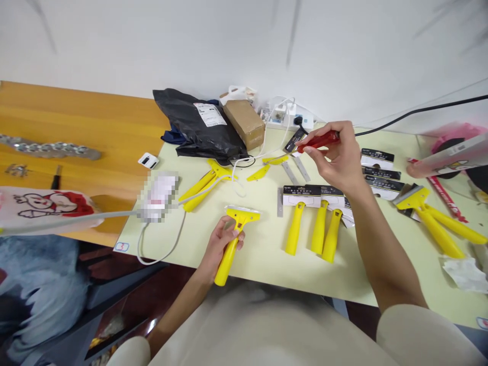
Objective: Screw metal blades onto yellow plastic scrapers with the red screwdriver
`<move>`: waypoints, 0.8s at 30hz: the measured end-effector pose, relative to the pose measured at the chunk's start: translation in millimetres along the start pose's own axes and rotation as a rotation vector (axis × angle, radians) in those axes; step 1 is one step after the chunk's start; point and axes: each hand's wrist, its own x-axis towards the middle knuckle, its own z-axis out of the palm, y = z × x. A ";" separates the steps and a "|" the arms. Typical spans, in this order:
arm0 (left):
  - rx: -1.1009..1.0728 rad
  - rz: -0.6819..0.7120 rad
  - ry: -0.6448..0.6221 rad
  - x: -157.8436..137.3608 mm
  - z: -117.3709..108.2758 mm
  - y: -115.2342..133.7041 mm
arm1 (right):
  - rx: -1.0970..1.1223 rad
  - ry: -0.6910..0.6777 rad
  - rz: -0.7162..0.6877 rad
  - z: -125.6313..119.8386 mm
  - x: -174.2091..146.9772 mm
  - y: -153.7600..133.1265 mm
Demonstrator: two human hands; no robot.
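Scraper [227,260] was held in the left hand [224,237], fingers clamped on its handle, head toward the far edge of the counter [263,256], handle end at the near edge. Red screwdriver [321,141] was gripped in the right hand [339,156], raised above the counter, fingers clamped on its handle; shaft was pointed left, toward two yellow pieces [258,173]. Whether these were touched by the tip could not be told. Loose blades [290,173] were laid just right of the pieces. Three yellow handles [293,236] were lined up toward the near edge, right of the left hand. Black bag [202,127] was set at the far left corner, box [246,124] beside it.
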 end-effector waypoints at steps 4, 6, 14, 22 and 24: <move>0.002 -0.009 -0.027 1.6 -1.0 2.2 | 0.002 0.014 0.000 -0.1 -0.6 6.1; 0.005 -0.007 -0.034 1.7 -1.2 2.0 | 0.008 0.013 -0.004 -0.3 -0.2 7.4; -0.032 0.052 0.020 3.5 2.7 -4.6 | 0.036 0.064 -0.001 -7.7 2.7 -21.6; 0.057 0.100 -0.040 13.6 6.1 -3.8 | 0.072 0.090 -0.163 -22.8 3.5 -58.8; 0.075 0.095 -0.067 18.2 8.7 -3.1 | 0.059 0.123 -0.218 -24.6 2.1 -69.0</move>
